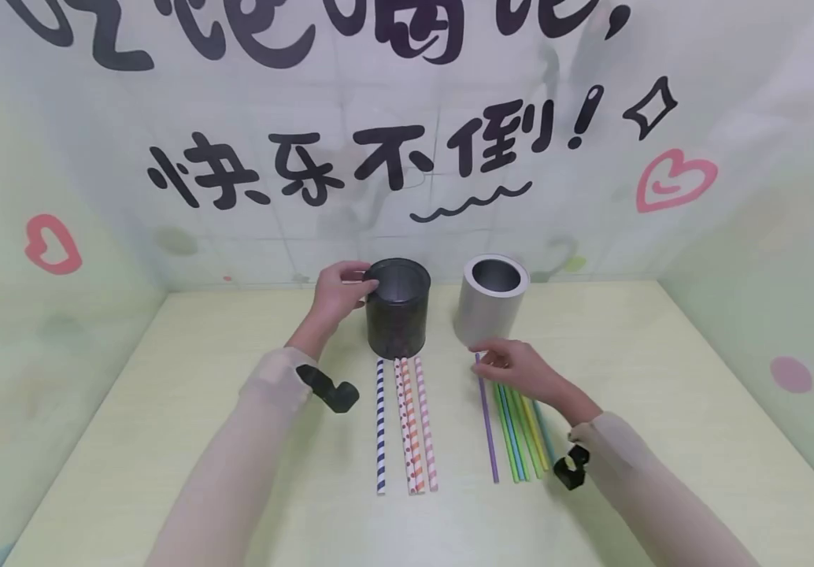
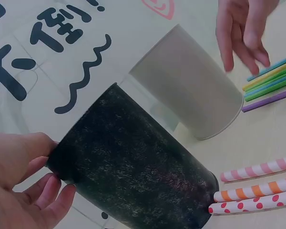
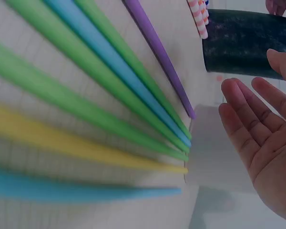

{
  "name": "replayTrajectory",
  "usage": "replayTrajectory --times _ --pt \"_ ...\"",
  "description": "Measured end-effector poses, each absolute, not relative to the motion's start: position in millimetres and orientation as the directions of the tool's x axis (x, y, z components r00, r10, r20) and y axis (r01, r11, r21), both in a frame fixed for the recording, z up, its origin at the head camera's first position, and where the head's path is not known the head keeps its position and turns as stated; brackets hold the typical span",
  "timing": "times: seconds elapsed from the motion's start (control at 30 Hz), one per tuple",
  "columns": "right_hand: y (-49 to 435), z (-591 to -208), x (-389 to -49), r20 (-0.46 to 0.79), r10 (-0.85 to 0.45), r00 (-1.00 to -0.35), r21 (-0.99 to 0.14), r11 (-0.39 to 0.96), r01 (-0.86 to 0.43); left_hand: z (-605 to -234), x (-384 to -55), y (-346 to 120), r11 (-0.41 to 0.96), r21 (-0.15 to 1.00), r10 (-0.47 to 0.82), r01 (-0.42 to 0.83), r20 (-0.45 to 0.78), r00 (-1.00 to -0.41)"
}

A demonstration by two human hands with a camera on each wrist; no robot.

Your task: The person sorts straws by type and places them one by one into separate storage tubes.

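At the back of the table stand a black cylindrical cup (image 1: 396, 327) and, to its right, a silver-grey cup (image 1: 490, 315), both upright. My left hand (image 1: 338, 293) grips the black cup at its left rim, thumb on the rim and fingers along the wall. Over the far ends of the plain straws, in front of the grey cup, hovers my right hand (image 1: 520, 368), fingers loosely bent, holding nothing. Nearest to it lies a purple straw (image 1: 488, 429); several green, blue and yellow straws (image 3: 119, 76) lie beside that one, partly beneath the hand in the head view.
Patterned paper straws lie before the black cup: a navy-striped one (image 1: 381, 429), a red-dotted one (image 1: 404, 429), an orange-striped one (image 1: 412, 429) and a pink-striped one (image 1: 426, 429). Behind the cups rises a printed wall sheet (image 1: 336, 228); side panels flank the table (image 1: 166, 409).
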State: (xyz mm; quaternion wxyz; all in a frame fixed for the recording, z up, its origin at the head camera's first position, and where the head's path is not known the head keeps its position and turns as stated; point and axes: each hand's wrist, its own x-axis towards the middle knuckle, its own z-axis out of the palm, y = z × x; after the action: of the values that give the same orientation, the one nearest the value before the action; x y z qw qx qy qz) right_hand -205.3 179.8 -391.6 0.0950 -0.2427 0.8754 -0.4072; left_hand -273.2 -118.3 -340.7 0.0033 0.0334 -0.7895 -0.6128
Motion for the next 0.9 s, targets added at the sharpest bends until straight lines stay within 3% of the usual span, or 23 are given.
replayTrajectory --times 0.3,0.6,0.9 --pt "123 -415 -217 -0.092 -0.503 -0.859 -0.820 0.528 -0.221 -344 -271 -118 0.174 0.983 -0.078 -0.054 -0.041 -0.996" --pt "98 -421 -221 -0.155 -0.312 -0.937 -0.817 0.575 -0.057 -344 -272 -115 0.159 0.986 -0.072 -0.042 -0.031 -0.997" --pt "90 -426 -221 -0.259 -0.217 -0.941 -0.814 0.574 0.091 -345 -270 -118 0.152 0.987 -0.075 -0.042 -0.031 -0.997"
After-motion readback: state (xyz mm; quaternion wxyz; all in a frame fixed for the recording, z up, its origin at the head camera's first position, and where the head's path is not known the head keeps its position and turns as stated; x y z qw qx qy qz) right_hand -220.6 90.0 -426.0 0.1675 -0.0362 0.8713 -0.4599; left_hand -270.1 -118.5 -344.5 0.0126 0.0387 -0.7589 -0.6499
